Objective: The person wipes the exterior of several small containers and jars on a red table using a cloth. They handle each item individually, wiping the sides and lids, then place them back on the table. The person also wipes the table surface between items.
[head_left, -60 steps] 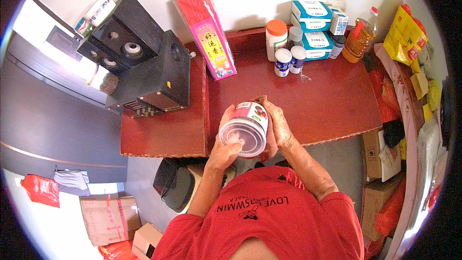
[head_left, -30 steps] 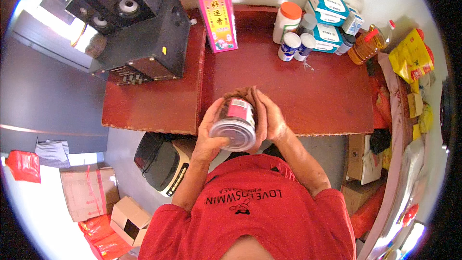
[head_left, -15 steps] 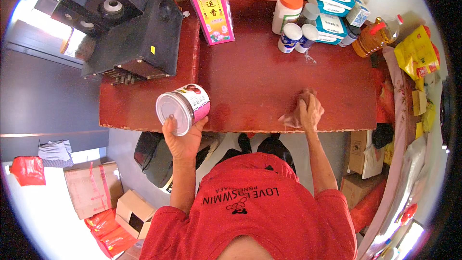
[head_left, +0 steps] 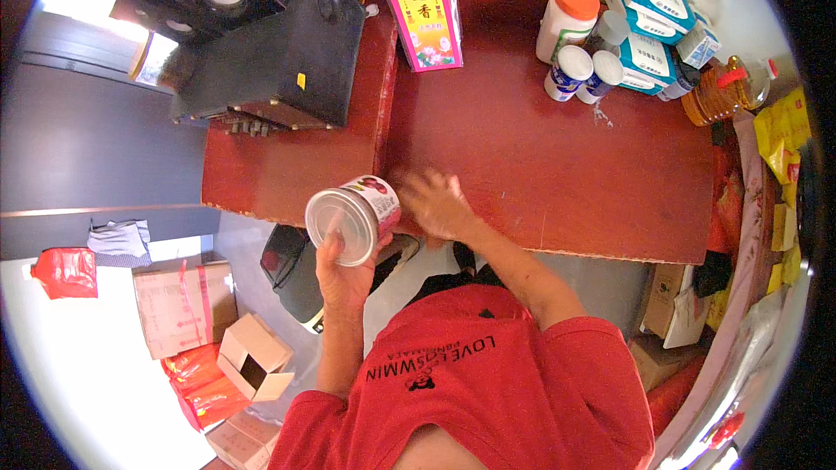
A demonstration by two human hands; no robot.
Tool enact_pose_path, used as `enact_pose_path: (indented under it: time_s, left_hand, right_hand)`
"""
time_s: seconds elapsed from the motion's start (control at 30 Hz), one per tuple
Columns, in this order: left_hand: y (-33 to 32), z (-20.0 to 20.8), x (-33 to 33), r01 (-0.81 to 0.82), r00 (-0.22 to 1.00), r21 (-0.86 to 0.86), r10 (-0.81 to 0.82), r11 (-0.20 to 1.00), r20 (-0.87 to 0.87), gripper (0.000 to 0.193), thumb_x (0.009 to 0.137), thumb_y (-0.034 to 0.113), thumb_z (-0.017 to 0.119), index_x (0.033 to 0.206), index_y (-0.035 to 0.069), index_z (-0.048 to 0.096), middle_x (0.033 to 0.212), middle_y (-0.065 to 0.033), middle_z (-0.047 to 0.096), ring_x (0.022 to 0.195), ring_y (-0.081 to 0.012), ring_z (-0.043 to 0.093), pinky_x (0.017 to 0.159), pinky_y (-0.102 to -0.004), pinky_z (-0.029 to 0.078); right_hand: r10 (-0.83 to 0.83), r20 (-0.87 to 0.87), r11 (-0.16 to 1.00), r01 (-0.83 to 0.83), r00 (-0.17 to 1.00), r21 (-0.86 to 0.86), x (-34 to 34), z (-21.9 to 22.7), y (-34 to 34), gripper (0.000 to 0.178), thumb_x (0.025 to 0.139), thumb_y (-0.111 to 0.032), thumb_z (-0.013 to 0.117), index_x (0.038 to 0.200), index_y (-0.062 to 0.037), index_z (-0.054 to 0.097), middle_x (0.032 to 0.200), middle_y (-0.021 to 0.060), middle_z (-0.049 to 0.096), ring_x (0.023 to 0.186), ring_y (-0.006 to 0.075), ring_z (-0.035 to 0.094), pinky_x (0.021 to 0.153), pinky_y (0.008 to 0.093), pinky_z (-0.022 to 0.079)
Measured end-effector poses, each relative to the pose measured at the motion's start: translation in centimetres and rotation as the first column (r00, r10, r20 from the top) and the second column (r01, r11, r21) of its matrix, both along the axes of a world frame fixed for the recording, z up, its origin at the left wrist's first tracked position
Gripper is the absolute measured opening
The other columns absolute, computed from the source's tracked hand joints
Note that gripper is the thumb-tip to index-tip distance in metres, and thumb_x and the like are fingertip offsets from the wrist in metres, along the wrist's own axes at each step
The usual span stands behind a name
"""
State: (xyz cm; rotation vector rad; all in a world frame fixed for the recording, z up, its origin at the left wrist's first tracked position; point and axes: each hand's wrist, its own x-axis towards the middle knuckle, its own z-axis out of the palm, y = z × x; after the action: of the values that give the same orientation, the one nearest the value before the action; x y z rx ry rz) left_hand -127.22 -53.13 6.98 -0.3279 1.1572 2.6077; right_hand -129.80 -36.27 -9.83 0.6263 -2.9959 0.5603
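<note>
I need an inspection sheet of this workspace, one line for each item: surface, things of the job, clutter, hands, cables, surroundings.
Surface: red-brown wooden table, middle bare, worn front edge.
Job's things: round can with clear plastic lid, tilted, held off the table's front edge.
Clutter: black speaker boxes at rear left; tall pink box; white bottle with orange cap; two small white jars; blue-white cartons; oil bottle; yellow packets.
Hands: left hand grips the can from below; right hand lies flat on the table beside the can, holding nothing.
Cables: nothing seen.
Surroundings: cardboard boxes and red bags on the floor at left.
</note>
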Motion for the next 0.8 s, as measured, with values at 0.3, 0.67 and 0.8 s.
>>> enact_pose_path:
  time_s: [0.3,0.67,0.8]
  left_hand:
    - [5.9,-3.2,-3.9,0.262,0.957,-0.07,-0.25,0.962,0.144,0.051,0.084,0.029,0.064,0.127,0.007,0.048,0.121,-0.0101,0.058,0.108,-0.0258,0.059,0.082,-0.0492,0.055]
    - [21.7,-9.8,-14.3,0.425,0.887,-0.14,-0.38,0.895,0.264,0.044,0.081,0.032,0.072,0.114,0.01,0.055,0.11,-0.0053,0.063,0.104,-0.0198,0.058,0.09,-0.0466,0.042]
    - [25.8,-13.2,-18.5,0.35,0.924,-0.196,-0.303,0.916,0.235,0.042,0.079,0.033,0.074,0.11,0.01,0.057,0.103,-0.0058,0.063,0.097,-0.022,0.058,0.09,-0.0488,0.045]
  right_hand:
    - [0.029,0.448,0.887,0.184,0.894,-0.424,6.2,3.3,9.3,0.034,0.073,-0.011,0.057,0.106,-0.0194,0.062,0.123,0.0007,0.055,0.113,0.0282,0.047,0.091,0.0451,0.04]
    - [-0.744,-0.161,0.652,0.757,0.649,0.037,10.2,0.0,24.4,0.055,0.072,-0.018,0.065,0.125,-0.016,0.051,0.131,0.007,0.046,0.111,0.0354,0.045,0.085,0.052,0.042]
    - [-0.736,-0.175,0.661,0.75,0.653,0.02,10.2,-0.2,24.7,0.052,0.072,-0.023,0.063,0.122,-0.0145,0.053,0.128,0.0085,0.049,0.111,0.0345,0.045,0.083,0.0504,0.041]
